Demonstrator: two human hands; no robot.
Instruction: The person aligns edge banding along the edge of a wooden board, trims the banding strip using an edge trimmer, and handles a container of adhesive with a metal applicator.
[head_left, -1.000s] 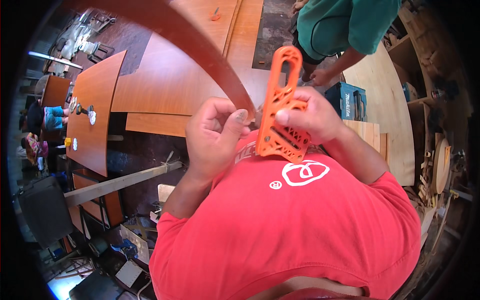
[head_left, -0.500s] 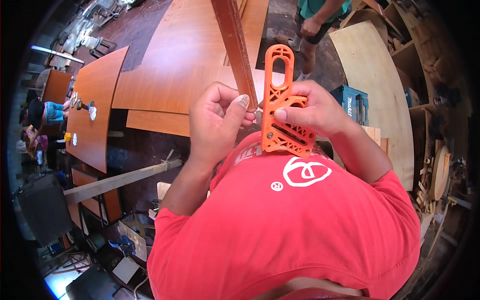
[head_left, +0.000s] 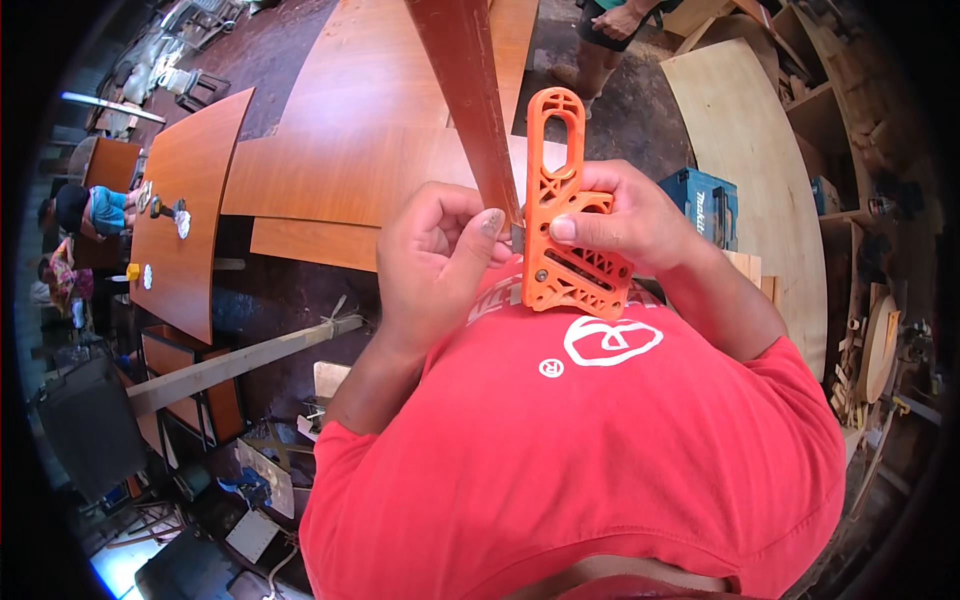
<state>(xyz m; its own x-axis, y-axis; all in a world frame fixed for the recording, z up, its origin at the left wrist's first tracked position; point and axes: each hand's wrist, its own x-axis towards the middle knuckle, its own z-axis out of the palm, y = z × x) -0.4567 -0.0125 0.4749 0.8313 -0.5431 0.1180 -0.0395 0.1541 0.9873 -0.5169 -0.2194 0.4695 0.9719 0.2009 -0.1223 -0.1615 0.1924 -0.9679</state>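
My right hand (head_left: 637,215) grips an orange plastic hand tool (head_left: 553,190). The thumb presses on its face, and the fingers go behind it. The tool has a lattice body, a long slot near the top and a small metal piece at its left edge. A long reddish-brown strip (head_left: 468,110) runs down from the top of the view, its narrow lower end against that metal piece. Beside this end my left hand (head_left: 430,250) is closed, thumb against curled fingers. Whatever the left fingertips may hold is hidden.
Wood-coloured panels (head_left: 330,170) lie ahead, and another panel (head_left: 190,220) at left carries small items. A pale plywood sheet (head_left: 745,120) and a blue case (head_left: 712,200) are at right. A person's legs (head_left: 592,70) show ahead; others are far left. A grey beam (head_left: 250,362) juts in at left.
The upper part of the strip has shifted left and looks broader. My left hand has lowered slightly, its thumb a little apart from the strip. My right hand keeps its grip. The person ahead has moved.
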